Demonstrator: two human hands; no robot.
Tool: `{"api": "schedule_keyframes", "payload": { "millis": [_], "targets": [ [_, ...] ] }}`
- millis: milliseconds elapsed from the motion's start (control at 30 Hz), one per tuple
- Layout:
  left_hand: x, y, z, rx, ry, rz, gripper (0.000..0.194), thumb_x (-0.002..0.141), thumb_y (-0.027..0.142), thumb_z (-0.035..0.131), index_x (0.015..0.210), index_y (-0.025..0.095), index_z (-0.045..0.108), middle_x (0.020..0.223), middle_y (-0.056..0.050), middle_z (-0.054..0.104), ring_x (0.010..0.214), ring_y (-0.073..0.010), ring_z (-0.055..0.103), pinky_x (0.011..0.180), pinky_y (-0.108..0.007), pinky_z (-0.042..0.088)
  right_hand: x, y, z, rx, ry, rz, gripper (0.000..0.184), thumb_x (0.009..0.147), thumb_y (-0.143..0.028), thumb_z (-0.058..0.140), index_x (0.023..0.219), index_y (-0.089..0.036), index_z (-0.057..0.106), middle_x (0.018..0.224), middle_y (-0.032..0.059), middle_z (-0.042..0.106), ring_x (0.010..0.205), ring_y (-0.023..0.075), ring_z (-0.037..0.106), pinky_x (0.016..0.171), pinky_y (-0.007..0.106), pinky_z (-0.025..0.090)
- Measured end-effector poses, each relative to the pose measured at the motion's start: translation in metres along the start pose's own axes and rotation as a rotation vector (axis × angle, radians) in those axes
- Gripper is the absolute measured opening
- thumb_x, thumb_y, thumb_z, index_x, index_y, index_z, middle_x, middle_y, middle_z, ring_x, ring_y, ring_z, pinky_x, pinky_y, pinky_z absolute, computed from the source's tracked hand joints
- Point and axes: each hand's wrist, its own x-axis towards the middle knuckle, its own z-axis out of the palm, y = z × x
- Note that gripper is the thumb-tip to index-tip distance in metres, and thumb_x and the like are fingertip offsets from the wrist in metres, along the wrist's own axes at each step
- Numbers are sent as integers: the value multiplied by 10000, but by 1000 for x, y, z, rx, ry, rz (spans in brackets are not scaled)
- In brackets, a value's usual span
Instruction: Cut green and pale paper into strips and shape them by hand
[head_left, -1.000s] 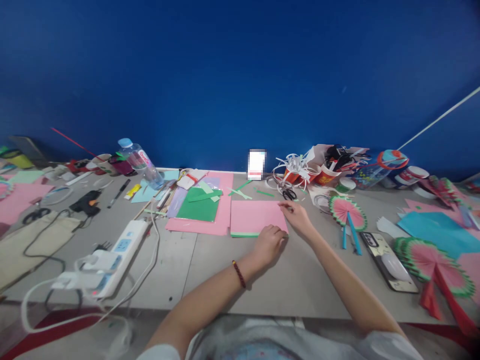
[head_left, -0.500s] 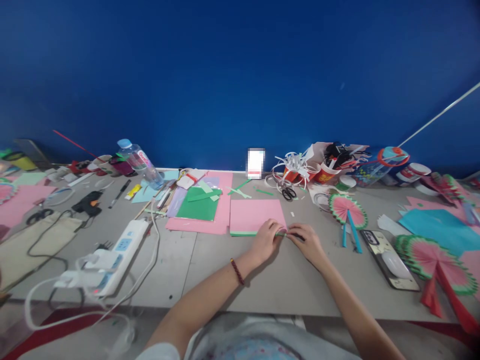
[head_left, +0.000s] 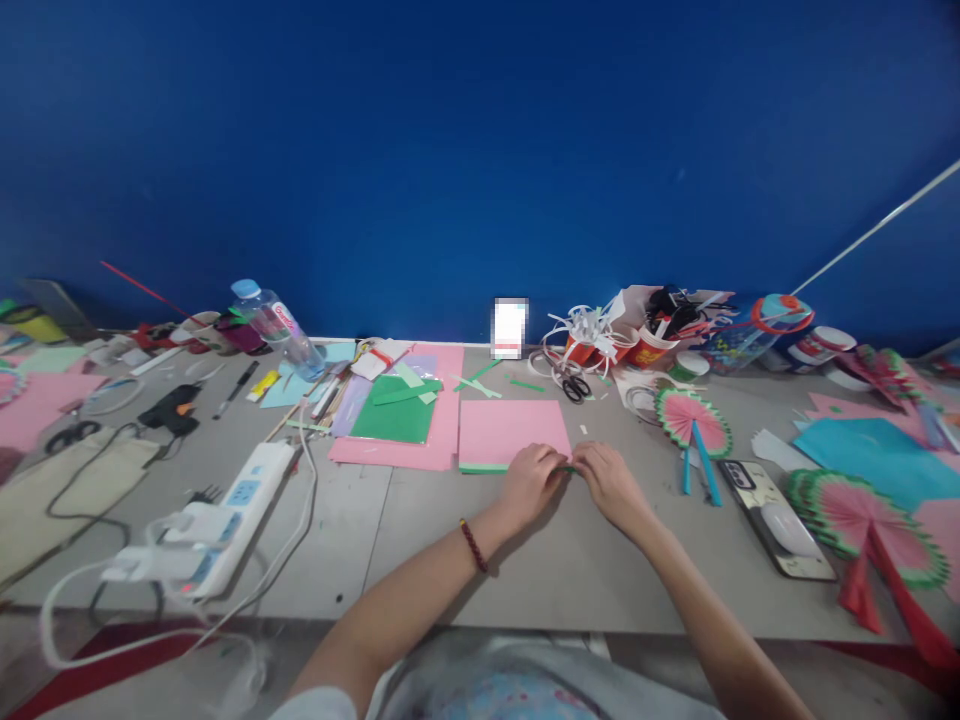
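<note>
A pink sheet of paper (head_left: 512, 428) with a green strip along its near edge lies flat on the table in front of me. My left hand (head_left: 534, 482) rests over the paper's near right part, fingers closed in a pinch on its green edge. Close beside it, my right hand (head_left: 609, 482) pinches the same edge at the near right corner. The fingertips of both hands almost meet there, and they hide the corner itself.
Green paper in a clear sleeve (head_left: 401, 420) lies left of the work. Scissors (head_left: 576, 388) and paper scraps are behind it. A round pleated fan (head_left: 691, 425) and a phone (head_left: 780, 520) lie to the right. A white power strip (head_left: 251, 510) with cables stands at left.
My right hand has come from the paper's far right corner down to the near right corner. My left fingers went from lying on the paper to pinching its near edge.
</note>
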Motion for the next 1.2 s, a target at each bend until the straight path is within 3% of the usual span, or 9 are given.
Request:
{"api": "schedule_keyframes", "payload": {
  "millis": [200,300,433,600,700,833,967,1200],
  "targets": [
    [2,1,-6,-86,100,-47,187,926,253,506,933,189,681,879,-58,671,871,-178,583,781,-325,446,30,-14,-15,90,-33,-42,234,932,-281,394,886,-199,608,913,97,666,901,235,594,835,370,441],
    [4,4,-12,-209,184,-124,219,934,251,480,968,191,687,908,-57,652,895,-174,571,802,-316,456,60,-10,-17,156,-8,23,221,910,-319,439,946,-209,627,937,81,681,858,214,608,797,331,460],
    [4,7,-15,-247,266,-216,213,901,203,489,949,184,696,868,-46,575,876,-164,542,766,-293,457,104,15,-13,143,11,135,219,848,-285,474,886,-182,664,923,85,707,787,204,625,726,306,470],
    [3,8,-13,-203,263,-205,217,864,151,497,935,169,701,822,-35,523,818,-157,517,724,-288,445,137,58,-13,31,142,280,215,782,-210,492,877,-177,682,918,98,720,791,222,639,766,332,466],
    [4,9,-15,-225,254,-199,225,877,160,491,968,160,697,830,-39,533,820,-160,522,724,-291,445,139,75,-14,-29,126,331,203,766,-312,579,882,-180,681,935,113,709,856,256,633,790,361,462],
    [5,9,-15,-252,235,-196,258,911,189,462,1031,170,689,852,-50,553,844,-169,530,754,-303,447,130,75,-10,-118,69,328,380,694,-434,682,981,-186,660,1054,129,658,949,289,609,801,378,466],
    [5,7,-13,-288,215,-198,273,924,198,442,1049,183,685,854,-51,560,845,-167,533,759,-299,449,126,68,-5,-210,12,352,506,706,-412,671,1139,-161,595,1184,163,569,997,299,590,816,380,467],
    [5,6,-13,-347,232,-220,238,892,170,493,1010,186,699,835,-41,578,824,-159,546,742,-284,440,125,83,-15,-191,-150,311,399,659,-313,669,1017,-146,607,1089,128,594,994,257,573,830,314,454]
  ]
}}
